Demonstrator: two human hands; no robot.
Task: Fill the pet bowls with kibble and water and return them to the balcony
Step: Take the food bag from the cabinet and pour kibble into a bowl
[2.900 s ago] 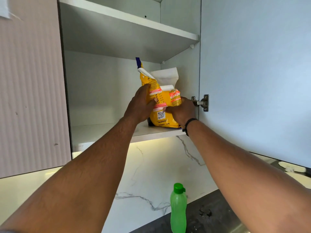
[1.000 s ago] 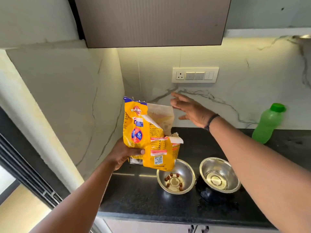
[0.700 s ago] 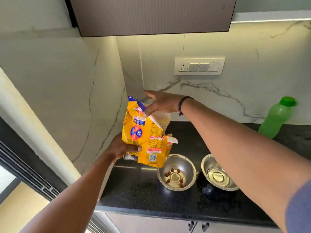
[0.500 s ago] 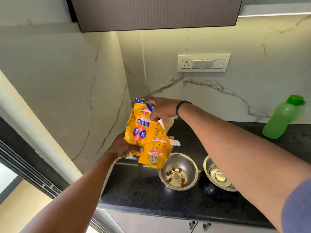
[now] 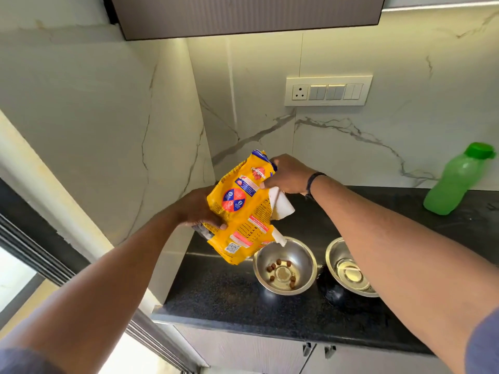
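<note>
On the black desk (image 5: 221,290), the yellow kibble bag (image 5: 241,209) now tilts toward the left bowl (image 5: 285,265) at 5 o'clock. The right hand (image 5: 287,174) has moved in, fingers pinching the top; the left hand (image 5: 198,209) grips its side. Pouring looks imminent; few kibbles (image 5: 280,269) present.

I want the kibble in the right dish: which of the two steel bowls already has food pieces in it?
The left bowl, just below the yellow bag: brown kibble lies in it. The right bowl shows none.
</note>
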